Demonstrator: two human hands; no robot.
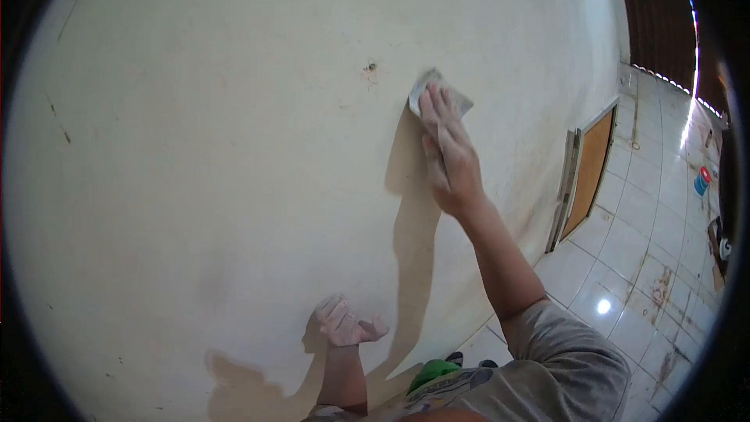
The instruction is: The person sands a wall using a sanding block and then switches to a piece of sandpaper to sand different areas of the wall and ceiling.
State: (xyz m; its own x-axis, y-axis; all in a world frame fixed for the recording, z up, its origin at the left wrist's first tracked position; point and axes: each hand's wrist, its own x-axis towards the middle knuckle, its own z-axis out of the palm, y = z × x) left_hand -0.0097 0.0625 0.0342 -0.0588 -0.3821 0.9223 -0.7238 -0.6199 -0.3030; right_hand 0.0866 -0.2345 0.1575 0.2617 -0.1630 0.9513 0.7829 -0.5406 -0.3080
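Note:
My right hand (449, 144) presses a grey piece of sandpaper (428, 84) against the pale wall (258, 148), its fingers laid over the sheet. One corner of the paper sticks out beyond the fingertips and another to the right. Low on the wall, my left hand (344, 322) rests with its thumb apart from the fingers and nothing visible in it. White dust coats the left hand. A small hole (372, 67) in the wall lies up and to the left of the sandpaper.
Along the wall's right side leans a framed brown panel (591, 164) on the white tiled floor (574, 270). A blue can with a red top (702, 180) stands farther right. Dark corrugated sheeting (660, 19) is at the upper right. Several marks and scratches dot the wall.

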